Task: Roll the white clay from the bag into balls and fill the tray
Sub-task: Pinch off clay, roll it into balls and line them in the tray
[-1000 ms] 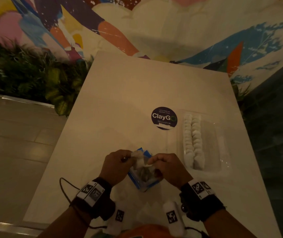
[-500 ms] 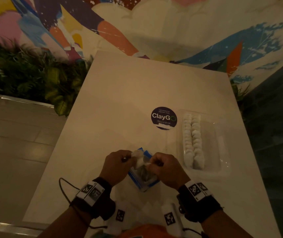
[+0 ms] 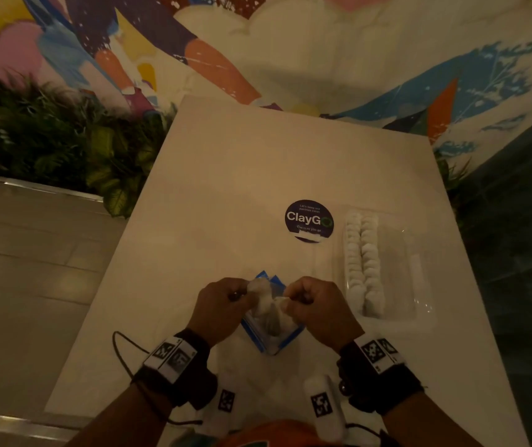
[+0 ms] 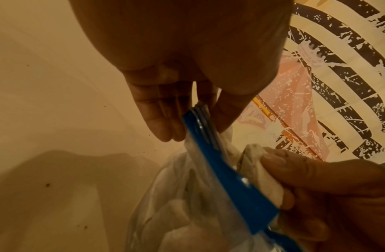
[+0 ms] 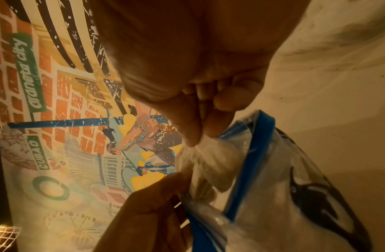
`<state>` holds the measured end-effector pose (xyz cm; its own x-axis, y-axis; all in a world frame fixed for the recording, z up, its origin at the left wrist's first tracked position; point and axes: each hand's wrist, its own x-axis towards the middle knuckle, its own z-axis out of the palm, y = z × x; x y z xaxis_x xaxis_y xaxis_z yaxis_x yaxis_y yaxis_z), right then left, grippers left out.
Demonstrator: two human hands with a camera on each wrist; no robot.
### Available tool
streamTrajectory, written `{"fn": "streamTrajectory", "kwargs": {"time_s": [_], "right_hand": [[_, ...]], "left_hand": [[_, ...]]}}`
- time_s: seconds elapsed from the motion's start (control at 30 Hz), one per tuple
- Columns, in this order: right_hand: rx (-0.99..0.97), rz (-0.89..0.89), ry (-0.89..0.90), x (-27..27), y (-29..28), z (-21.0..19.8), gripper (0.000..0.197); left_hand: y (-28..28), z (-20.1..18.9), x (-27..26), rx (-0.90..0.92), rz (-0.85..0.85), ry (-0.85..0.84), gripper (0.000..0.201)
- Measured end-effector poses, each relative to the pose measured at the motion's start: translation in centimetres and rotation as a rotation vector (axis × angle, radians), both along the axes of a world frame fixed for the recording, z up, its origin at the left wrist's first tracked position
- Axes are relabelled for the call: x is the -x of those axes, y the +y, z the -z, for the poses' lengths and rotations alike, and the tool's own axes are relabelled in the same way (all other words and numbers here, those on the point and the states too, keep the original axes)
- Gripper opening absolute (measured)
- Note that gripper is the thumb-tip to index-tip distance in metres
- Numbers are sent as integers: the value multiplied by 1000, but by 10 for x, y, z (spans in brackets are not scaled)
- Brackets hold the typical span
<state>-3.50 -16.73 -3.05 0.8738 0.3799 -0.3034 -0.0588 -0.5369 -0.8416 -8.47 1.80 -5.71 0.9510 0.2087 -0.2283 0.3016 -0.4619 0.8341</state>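
A clear bag [image 3: 271, 333] with a blue zip rim stands on the white table, near the front edge. My left hand [image 3: 242, 295] pinches that rim [image 4: 208, 136] between thumb and fingers. My right hand [image 3: 290, 301] pinches a lump of white clay [image 3: 263, 295] at the bag's mouth; in the right wrist view the clay [image 5: 215, 158] stretches out of the bag [image 5: 284, 196] under the thumb and finger. To the right lies a clear plastic tray [image 3: 419, 285] with two rows of white clay balls [image 3: 363, 259] along its left side.
A round dark "ClayGo" sticker [image 3: 309, 221] sits on the table [image 3: 226, 188] left of the tray. Green plants [image 3: 48, 146] line the left side, and a painted wall rises behind. A black cable [image 3: 122, 353] loops near my left wrist.
Both hands stay at the bag's mouth. My right hand has shifted slightly toward the left one, still pulling at the clay.
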Motion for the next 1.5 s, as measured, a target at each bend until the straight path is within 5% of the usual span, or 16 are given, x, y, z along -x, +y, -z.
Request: {"fn": "streamTrajectory", "kwargs": {"time_s": [0.27, 0.5, 0.67, 0.87, 1.27, 1.37, 1.5], "right_hand": [[-101, -276, 193, -2, 6, -29, 17], [-27, -39, 8, -5, 15, 2, 26], [18, -12, -28, -4, 16, 11, 28], [-28, 31, 4, -2, 14, 12, 16], [-48, 22, 27, -4, 15, 13, 10], [-51, 11, 16, -4, 16, 12, 10], [-35, 8, -7, -6, 16, 13, 6]], "left_hand": [[1, 7, -4, 18, -12, -4, 12], [3, 10, -3, 90, 46, -23, 9], [3, 14, -2, 188, 49, -47, 53], [1, 11, -2, 277, 71, -79, 15], [0, 12, 0, 316, 54, -81, 19], [0, 10, 0, 346, 46, -71, 6], [1, 13, 1, 292, 79, -93, 21]]}}
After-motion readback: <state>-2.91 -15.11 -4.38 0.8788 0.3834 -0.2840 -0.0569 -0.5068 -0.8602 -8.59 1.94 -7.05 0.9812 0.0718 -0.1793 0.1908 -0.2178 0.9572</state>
